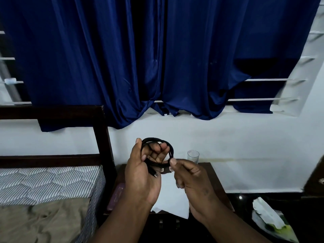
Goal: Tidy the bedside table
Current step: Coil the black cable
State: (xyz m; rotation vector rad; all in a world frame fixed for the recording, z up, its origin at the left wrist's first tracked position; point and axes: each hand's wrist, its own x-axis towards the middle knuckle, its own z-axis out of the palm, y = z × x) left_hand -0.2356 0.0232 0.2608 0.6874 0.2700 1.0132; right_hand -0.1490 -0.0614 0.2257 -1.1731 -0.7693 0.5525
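Holding the black cable [154, 139] at lower centre, the left hand [140, 174] had its grip closed round the loops, probably to keep them coiled, while the right hand [191, 176] pinched one strand. Beyond lay the table [210, 171] with white paper [168, 188], then a glass [193, 156].

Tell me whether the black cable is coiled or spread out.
Coiled: the black cable loops in the left hand; the right hand pinches it.

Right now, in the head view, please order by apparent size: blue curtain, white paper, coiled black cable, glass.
1. blue curtain
2. white paper
3. coiled black cable, held nearer the camera, so perhaps enlarged
4. glass
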